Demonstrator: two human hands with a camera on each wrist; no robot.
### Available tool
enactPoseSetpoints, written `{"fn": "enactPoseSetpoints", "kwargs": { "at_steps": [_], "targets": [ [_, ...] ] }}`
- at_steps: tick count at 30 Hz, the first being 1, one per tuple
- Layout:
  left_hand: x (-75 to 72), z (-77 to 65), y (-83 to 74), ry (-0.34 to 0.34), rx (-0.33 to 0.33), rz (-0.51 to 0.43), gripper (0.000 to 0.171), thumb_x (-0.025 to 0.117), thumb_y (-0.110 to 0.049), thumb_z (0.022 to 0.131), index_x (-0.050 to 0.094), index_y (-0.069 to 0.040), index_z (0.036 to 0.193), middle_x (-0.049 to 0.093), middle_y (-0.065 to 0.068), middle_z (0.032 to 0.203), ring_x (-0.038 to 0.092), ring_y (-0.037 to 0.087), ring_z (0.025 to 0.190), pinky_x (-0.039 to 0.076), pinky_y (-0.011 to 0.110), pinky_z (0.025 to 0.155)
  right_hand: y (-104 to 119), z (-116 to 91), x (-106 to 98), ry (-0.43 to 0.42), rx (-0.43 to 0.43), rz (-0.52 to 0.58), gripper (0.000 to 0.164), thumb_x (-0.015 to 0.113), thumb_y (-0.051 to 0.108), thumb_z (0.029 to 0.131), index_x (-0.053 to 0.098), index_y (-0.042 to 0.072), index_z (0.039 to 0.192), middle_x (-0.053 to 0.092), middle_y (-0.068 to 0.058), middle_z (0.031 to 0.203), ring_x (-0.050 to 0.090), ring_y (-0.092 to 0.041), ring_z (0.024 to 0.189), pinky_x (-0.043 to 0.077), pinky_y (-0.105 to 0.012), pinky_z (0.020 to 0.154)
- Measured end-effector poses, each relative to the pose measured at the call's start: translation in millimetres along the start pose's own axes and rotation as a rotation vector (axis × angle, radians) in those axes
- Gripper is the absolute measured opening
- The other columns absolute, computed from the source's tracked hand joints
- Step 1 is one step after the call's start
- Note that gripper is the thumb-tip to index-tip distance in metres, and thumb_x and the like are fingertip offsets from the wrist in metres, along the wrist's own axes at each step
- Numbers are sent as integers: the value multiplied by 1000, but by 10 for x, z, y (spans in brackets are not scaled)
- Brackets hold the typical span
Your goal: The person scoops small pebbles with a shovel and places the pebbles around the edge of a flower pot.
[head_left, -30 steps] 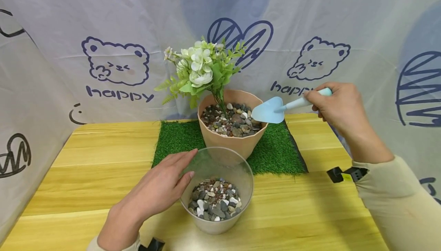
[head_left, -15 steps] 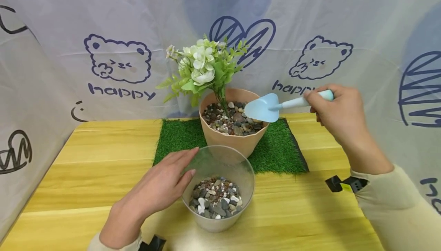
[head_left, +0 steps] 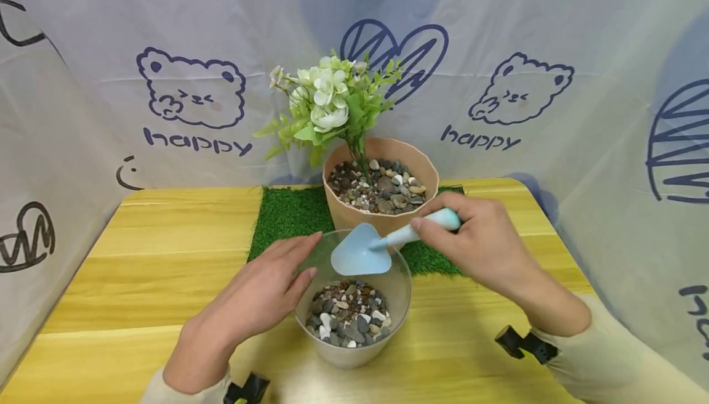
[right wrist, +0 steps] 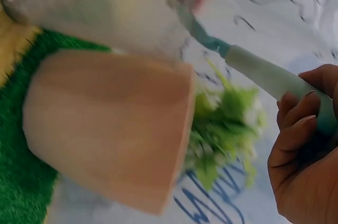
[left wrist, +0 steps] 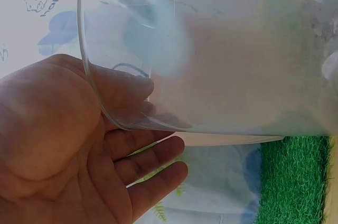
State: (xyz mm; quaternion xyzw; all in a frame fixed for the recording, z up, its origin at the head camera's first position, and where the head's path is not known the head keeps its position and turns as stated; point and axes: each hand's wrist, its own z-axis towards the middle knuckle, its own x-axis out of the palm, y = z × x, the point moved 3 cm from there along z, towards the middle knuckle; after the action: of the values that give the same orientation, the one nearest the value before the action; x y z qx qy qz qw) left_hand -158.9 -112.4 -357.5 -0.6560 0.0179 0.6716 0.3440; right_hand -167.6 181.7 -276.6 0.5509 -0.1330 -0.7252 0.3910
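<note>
The right hand [head_left: 482,244] grips the handle of a light-blue trowel [head_left: 362,253]. Its bare-looking blade is over the far part of a clear plastic bucket's [head_left: 407,299] mouth. Stones and gravel [head_left: 349,318] lie low in the bucket. Beside its left rim is the left hand [head_left: 260,293], thumb over the inside and fingers along the outside, holding the rim. Through the wall, the left wrist view shows the thumb and a blurred trowel. Behind stands a peach flowerpot [head_left: 354,216] with more stones [head_left: 388,185] and a white-flowered plant [head_left: 332,102].
The flowerpot stands on a green turf mat [head_left: 293,219], partly hidden by the bucket and right hand. Under everything is a yellow wooden table [head_left: 144,256]. A printed cloth [head_left: 288,16] hangs directly behind and along both sides.
The trowel, held in the right hand, has moved from above the flowerpot's right rim toward me and left, over the bucket. The left hand stays at the bucket's rim.
</note>
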Motion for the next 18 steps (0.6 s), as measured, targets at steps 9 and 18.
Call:
{"fn": "enactPoseSetpoints", "kwargs": {
  "at_steps": [9,18],
  "targets": [
    [-5,3,4,0,7,0,60,58,-25,109,39,-12,164,50,13,161,49,35,147,41,57,123,8,-63,528,166,-320,-203,10,79,25,95,73,17,95,52,12,66,38,1,53,37,-19,47],
    [-21,10,10,-1,18,2,59,59,-24,109,41,-10,163,52,13,159,49,35,147,42,56,122,42,-66,745,262,-323,-331,17,77,34,97,74,17,100,63,12,73,46,-2,57,39,-20,49]
  ]
}}
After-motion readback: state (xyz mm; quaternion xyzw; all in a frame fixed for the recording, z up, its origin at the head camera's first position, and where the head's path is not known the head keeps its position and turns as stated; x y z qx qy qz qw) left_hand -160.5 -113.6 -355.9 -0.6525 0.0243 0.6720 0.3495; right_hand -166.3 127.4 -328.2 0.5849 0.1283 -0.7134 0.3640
